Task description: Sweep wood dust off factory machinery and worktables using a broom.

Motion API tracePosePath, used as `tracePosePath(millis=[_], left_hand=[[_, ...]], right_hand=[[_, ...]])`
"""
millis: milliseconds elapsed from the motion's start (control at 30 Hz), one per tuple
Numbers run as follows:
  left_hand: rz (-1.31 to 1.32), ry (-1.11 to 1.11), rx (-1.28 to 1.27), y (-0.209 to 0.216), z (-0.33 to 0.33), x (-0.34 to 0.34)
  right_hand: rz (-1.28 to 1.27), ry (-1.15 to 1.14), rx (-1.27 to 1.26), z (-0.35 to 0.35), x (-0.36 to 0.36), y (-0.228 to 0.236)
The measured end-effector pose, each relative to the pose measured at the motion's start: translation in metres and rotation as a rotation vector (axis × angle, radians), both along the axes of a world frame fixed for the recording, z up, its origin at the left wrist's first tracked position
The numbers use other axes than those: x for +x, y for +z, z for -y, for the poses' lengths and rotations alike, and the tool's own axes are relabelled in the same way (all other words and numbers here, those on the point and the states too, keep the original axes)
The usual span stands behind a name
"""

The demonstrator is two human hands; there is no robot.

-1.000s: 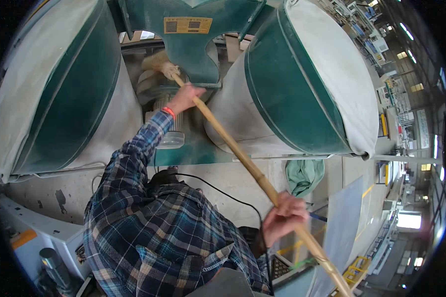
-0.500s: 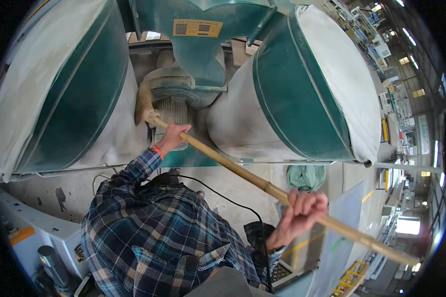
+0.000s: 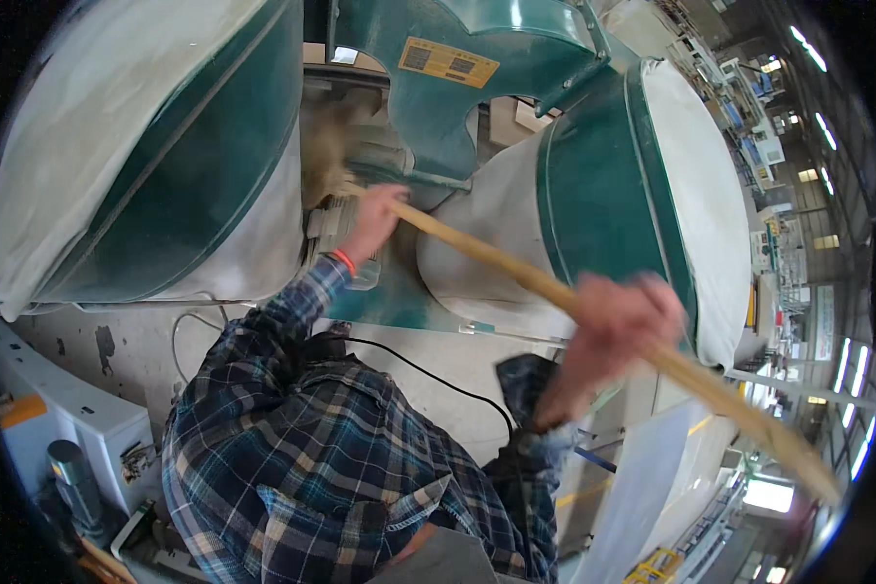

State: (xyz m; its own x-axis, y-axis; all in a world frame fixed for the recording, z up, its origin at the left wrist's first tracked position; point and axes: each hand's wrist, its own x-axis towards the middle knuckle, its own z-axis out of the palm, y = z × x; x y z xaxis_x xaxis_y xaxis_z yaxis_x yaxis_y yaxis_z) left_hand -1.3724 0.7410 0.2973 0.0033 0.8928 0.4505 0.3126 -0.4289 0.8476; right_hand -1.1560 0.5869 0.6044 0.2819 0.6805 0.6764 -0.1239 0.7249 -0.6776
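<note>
A broom with a long pale pole (image 3: 492,255) slants across the view, its bristle end far left and its bare end low on the right. My left hand (image 3: 372,222), with a red band at the wrist, is closed round the pole just behind the bristles. Farther back along it, my right hand (image 3: 625,321) grips the pole, smeared by motion. The brown bristles (image 3: 325,161), also blurred, are between the left bag and the green machine (image 3: 428,117), above a finned motor (image 3: 333,226) partly hidden by my left hand.
Two big bags with green bands, one left (image 3: 195,146) and one right (image 3: 613,185), flank the machine. A black cable (image 3: 438,375) runs past my body. At lower left stands a white machine housing (image 3: 88,409). A grey panel (image 3: 638,477) lies to the right.
The broom and both hands have moved farther away, with the bristles shifting up and to the right along the left bag. My view has also turned a little. Both hands keep their grip.
</note>
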Motion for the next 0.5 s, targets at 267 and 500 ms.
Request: tracePosePath(millis=[267,500], left_hand=[[-0.100,0.063,-0.016,-0.075,-0.019,-0.093],[-0.118,0.087,0.278,0.170,0.032,-0.039]], right_hand=[[0.189,0.351,-0.402,-0.029,-0.074,-0.052],[0.009,0.485,0.374,0.047,-0.019,0.094]])
